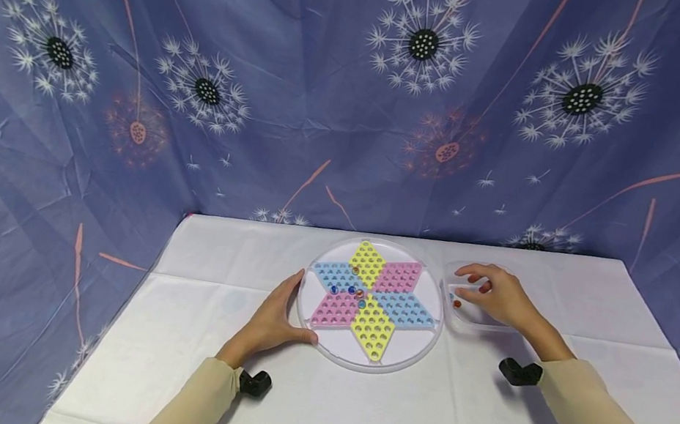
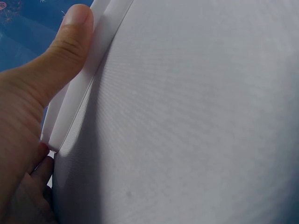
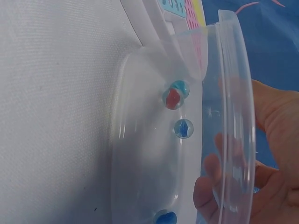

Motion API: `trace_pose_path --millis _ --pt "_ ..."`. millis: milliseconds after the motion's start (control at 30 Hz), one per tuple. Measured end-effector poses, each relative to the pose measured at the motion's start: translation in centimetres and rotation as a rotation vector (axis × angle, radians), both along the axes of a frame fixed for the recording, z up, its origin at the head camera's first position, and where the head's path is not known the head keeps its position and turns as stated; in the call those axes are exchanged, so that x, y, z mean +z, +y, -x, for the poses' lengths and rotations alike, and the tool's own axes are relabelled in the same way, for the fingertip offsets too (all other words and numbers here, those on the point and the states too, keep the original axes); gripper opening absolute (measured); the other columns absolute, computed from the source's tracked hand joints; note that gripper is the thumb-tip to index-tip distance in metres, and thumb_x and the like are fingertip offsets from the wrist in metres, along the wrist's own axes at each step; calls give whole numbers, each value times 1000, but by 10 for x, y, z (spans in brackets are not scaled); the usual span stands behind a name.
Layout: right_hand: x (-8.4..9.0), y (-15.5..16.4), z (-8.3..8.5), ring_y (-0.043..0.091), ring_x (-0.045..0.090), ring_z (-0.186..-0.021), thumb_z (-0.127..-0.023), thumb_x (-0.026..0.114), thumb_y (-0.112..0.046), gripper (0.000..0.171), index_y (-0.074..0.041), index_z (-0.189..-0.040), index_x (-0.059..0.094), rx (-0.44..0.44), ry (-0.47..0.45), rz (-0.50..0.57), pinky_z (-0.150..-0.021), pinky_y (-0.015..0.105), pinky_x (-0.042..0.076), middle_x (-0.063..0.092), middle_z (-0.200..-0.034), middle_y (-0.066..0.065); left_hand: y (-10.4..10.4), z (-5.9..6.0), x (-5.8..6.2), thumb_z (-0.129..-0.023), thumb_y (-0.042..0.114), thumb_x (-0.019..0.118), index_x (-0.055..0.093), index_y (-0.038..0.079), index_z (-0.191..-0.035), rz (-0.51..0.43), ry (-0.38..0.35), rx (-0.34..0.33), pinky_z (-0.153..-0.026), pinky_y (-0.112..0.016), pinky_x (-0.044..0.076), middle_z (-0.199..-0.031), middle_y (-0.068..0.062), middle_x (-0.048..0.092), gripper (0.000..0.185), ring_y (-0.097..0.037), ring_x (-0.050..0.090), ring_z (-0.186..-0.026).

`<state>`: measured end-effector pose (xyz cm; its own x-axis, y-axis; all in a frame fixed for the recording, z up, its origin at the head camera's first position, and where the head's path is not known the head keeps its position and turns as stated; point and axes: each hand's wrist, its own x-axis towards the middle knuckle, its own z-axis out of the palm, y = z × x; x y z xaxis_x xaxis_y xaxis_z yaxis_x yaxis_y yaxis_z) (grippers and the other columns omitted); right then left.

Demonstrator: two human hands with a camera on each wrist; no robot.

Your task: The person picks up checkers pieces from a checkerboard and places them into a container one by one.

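Clear plastic is what our right hand [image 1: 496, 296] meets: its fingers [image 3: 210, 184] curl over the rim of a small transparent tub [image 1: 463, 319], thumb side outside the wall, so they grip its edge. Through the wall we see marbles [image 3: 183, 128] lying on the tub's floor, one blue-cored, one red beside a teal one, another blue one lower down.

Our left hand [image 1: 271, 320] lies against the left rim of the round board [image 1: 404, 352], thumb [image 2: 70, 42] pressed along its white edge and the other fingers close to the rim below it; how tightly they curl we cannot tell.

That board sits mid-table, touching the tub on its right. It is a translucent white disc carrying a six-pointed star of dimpled diamonds: two yellow, two pink, two blue. A few marbles [image 1: 357, 292] sit in holes near the star's centre.

Under everything lies a white tablecloth [image 1: 347, 421], and behind it hangs a blue dandelion-printed cloth [image 1: 273, 46].
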<state>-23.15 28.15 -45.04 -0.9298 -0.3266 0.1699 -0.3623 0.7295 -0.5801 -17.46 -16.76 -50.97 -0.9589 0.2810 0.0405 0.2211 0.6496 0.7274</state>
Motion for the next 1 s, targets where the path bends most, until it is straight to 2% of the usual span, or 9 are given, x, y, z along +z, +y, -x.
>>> trace_pose_path --millis 300,1000 --pt "1 0 0 25 63 -82 -90 81 -17 34 -7 -121 72 6 -3 -7 -71 40 53 70 -105 19 -1 -1 0 -61 48 98 15 16 -166 1 9 4 -126 -46 21 -170 -7 22 138 -27 20 -156" --pt "29 -5 -2 26 65 -86 -93 79 -20 34 -10 -124 72 69 24 -13 -70 39 54 71 -108 16 0 -1 1 -61 46 99 14 16 -167 -16 -2 1 -126 -45 21 -170 -6 21 138 -26 20 -156"
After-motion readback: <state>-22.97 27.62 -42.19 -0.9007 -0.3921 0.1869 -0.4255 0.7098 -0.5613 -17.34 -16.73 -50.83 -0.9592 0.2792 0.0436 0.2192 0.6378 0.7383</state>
